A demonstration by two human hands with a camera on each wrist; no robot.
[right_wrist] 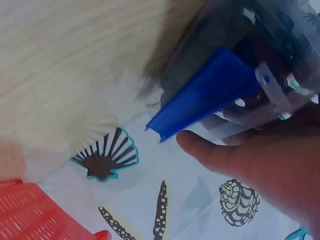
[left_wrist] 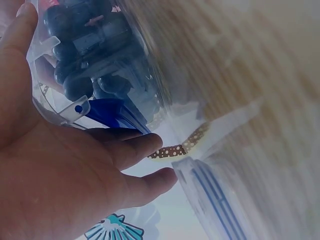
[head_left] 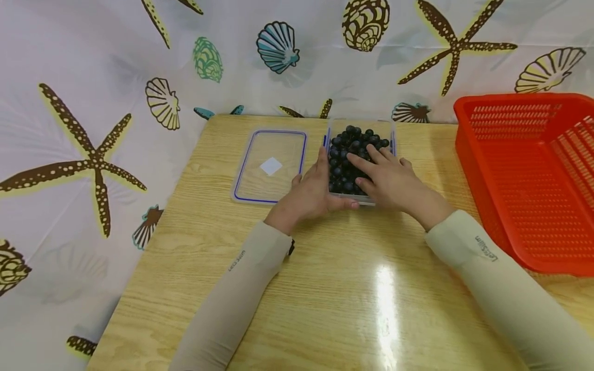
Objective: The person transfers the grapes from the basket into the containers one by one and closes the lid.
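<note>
A clear plastic container (head_left: 366, 202) full of dark grapes (head_left: 341, 170) stands near the table's back edge. My left hand (head_left: 311, 193) lies along its left wall with straight fingers, the thumb across the front. The left wrist view shows those fingers (left_wrist: 145, 150) by a blue latch (left_wrist: 112, 112). Over the right part of the grapes spreads my right hand (head_left: 390, 180), its fingertips on the fruit. One finger (right_wrist: 210, 152) reaches out beside another blue latch (right_wrist: 205, 95) in the right wrist view. The container's lid (head_left: 283, 185), clear with a blue seal, lies flat to the left.
At the right stands a red plastic basket (head_left: 482, 185) with slotted walls. A white cloth (head_left: 320, 67) printed with shells and starfish hangs behind the wooden table (head_left: 325, 288) and down its left side. A white square (head_left: 271, 166) shows at the lid's middle.
</note>
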